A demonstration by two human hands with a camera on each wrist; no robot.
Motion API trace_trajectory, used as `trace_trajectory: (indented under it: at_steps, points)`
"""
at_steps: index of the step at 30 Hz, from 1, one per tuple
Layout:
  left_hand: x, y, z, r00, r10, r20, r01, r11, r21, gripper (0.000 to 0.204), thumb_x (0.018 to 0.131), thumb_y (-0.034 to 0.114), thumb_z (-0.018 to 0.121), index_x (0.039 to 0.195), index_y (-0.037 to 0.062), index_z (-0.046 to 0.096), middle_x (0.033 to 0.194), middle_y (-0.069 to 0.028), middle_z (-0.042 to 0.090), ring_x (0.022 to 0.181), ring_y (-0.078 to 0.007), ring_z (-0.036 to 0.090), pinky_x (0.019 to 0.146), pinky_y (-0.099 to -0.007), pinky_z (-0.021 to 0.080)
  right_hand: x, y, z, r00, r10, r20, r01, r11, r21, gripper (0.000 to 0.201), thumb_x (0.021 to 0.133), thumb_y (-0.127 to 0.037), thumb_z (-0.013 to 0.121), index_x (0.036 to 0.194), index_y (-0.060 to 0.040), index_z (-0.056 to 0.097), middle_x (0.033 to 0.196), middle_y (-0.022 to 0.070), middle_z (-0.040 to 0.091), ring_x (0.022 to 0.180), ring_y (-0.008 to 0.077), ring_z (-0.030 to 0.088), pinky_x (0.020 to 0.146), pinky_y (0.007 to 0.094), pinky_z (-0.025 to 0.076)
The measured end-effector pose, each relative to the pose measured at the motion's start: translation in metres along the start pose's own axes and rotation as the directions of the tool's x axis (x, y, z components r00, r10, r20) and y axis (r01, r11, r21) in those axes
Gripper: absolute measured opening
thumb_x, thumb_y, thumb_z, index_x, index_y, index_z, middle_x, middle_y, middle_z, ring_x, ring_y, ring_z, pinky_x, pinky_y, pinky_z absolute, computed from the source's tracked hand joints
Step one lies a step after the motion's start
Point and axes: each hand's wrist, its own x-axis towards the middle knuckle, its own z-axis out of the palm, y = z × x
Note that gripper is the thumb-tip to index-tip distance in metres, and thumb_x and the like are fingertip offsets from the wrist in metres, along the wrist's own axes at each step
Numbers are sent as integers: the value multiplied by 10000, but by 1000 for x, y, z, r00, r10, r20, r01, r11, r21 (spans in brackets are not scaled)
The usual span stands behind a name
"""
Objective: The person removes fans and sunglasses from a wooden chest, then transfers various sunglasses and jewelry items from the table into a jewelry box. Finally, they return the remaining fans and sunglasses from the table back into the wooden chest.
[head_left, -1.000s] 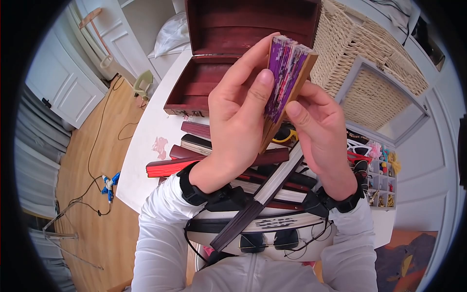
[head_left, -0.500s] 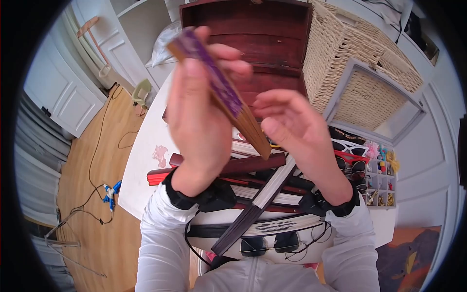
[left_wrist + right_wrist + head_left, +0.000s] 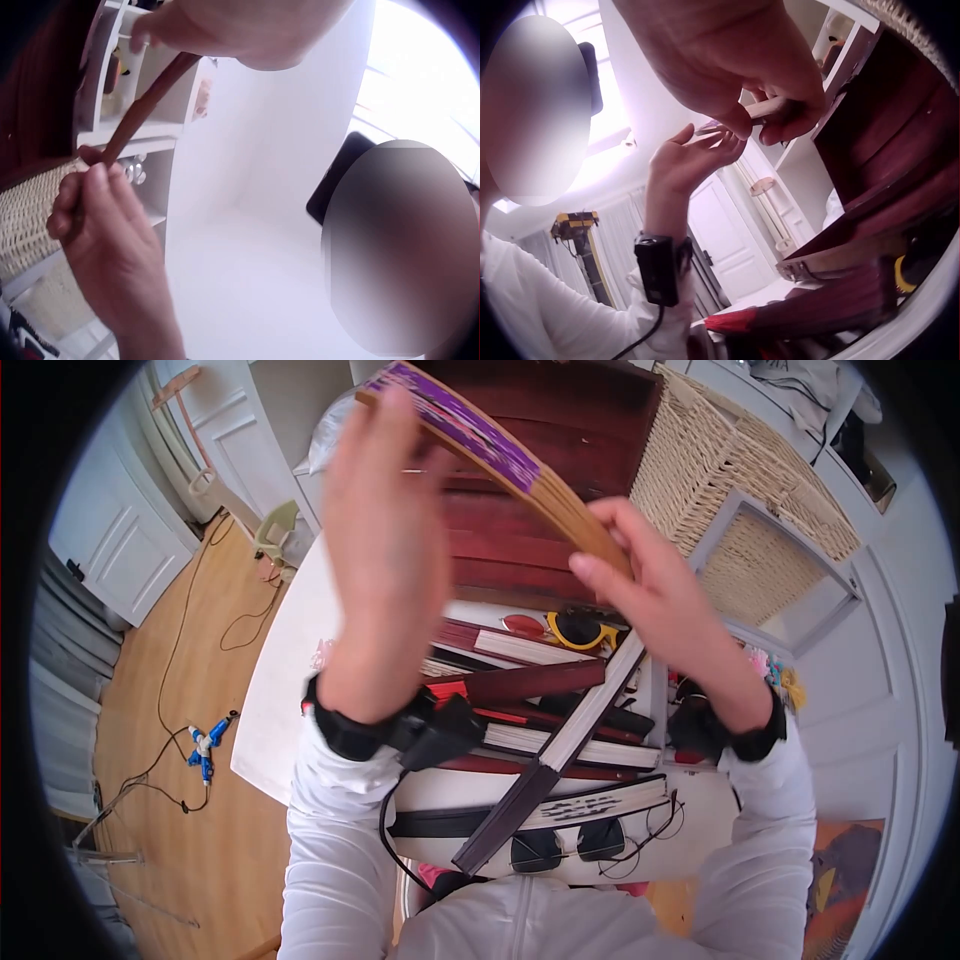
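I hold a closed folding fan point(image 3: 505, 455) with purple paper and wooden ribs up in front of me, slanting from upper left to lower right. My right hand point(image 3: 655, 595) pinches its wooden pivot end between thumb and fingers, as the right wrist view shows of the fan point(image 3: 769, 112). My left hand point(image 3: 375, 530) is raised with near-straight fingers point(image 3: 705, 146) touching the purple tip. In the left wrist view the fan's wooden stick point(image 3: 142, 112) runs from the right hand point(image 3: 97, 225) up to the left hand point(image 3: 247, 30).
Behind the hands stands an open dark red wooden chest point(image 3: 540, 510), with a wicker basket point(image 3: 740, 470) to its right. Several closed fans point(image 3: 540, 710) and sunglasses point(image 3: 560, 845) lie on the white table point(image 3: 285, 690). Wooden floor with cables lies to the left.
Both hands rose. The fan swung from upright, partly spread, to closed and slanting, and the right hand took hold of its pivot end again.
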Motion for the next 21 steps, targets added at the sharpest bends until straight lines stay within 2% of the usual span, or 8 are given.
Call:
trace_trajectory:
  at_steps: [1, 3, 5, 7, 10, 16, 19, 21]
  points:
    - [11, 7, -12, 996, 51, -68, -40, 988, 147, 293, 942, 164, 441, 1144, -44, 483, 1114, -150, 526, 1090, -258, 512, 880, -420, 438, 10, 5, -2, 1000, 11, -4, -11, 1000, -4, 269, 900, -192, 554, 1086, -29, 447, 816, 108, 574, 765, 182, 578, 678, 321, 443]
    - [31, 32, -40, 982, 83, -170, -80, 997, 25, 304, 907, 125, 454, 1153, -52, 469, 1183, -199, 467, 1179, -308, 438, 933, -487, 405, 32, 18, -4, 999, -33, 35, 41, 965, -258, 270, 899, -206, 554, 1070, -25, 449, 834, 142, 596, 764, 252, 593, 679, 358, 447]
    - [41, 60, -55, 945, 158, -287, -171, 985, -23, 325, 901, 124, 427, 1143, -93, 446, 1221, -266, 409, 1217, -374, 384, 999, -540, 341, 54, 41, 2, 979, 125, 161, -57, 926, -373, 281, 895, -221, 559, 1069, -26, 457, 867, 174, 608, 790, 302, 595, 698, 378, 447]
    - [39, 83, -61, 944, 199, -262, -199, 980, 25, 357, 899, 122, 406, 1156, -125, 421, 1237, -292, 379, 1231, -394, 359, 1024, -540, 316, 75, 75, 14, 913, 281, 295, -124, 881, -456, 295, 884, -227, 577, 1077, -33, 466, 883, 187, 615, 817, 314, 604, 718, 399, 448]
    - [33, 104, -62, 942, 264, -208, -255, 964, 71, 418, 897, 122, 370, 1186, -180, 373, 1260, -325, 343, 1246, -418, 332, 1056, -534, 281, 94, 121, 38, 893, 267, 362, -60, 868, -493, 300, 875, -225, 591, 1069, -31, 471, 917, 189, 610, 858, 330, 594, 748, 413, 442]
    - [29, 110, -58, 926, 346, -149, -328, 935, 133, 483, 896, 125, 330, 1233, -220, 314, 1269, -352, 337, 1253, -434, 322, 1071, -526, 260, 109, 119, 64, 773, 372, 514, -122, 882, -454, 248, 883, -207, 588, 1005, -32, 463, 927, 149, 590, 835, 282, 559, 719, 382, 415]
    - [27, 110, -53, 940, 328, -90, -309, 934, 177, 490, 881, 94, 309, 1259, -217, 273, 1323, -357, 276, 1285, -437, 276, 1087, -544, 226, 114, 131, 71, 745, 371, 555, -71, 871, -486, 220, 876, -189, 584, 972, -27, 470, 916, 138, 589, 818, 273, 557, 697, 381, 416]
    - [26, 108, -49, 951, 304, -58, -287, 936, 202, 507, 868, 64, 291, 1290, -210, 224, 1367, -355, 221, 1315, -435, 234, 1103, -557, 195, 118, 132, 72, 715, 352, 604, 69, 824, -562, 185, 859, -164, 579, 919, -17, 483, 892, 125, 583, 811, 261, 559, 677, 376, 419]
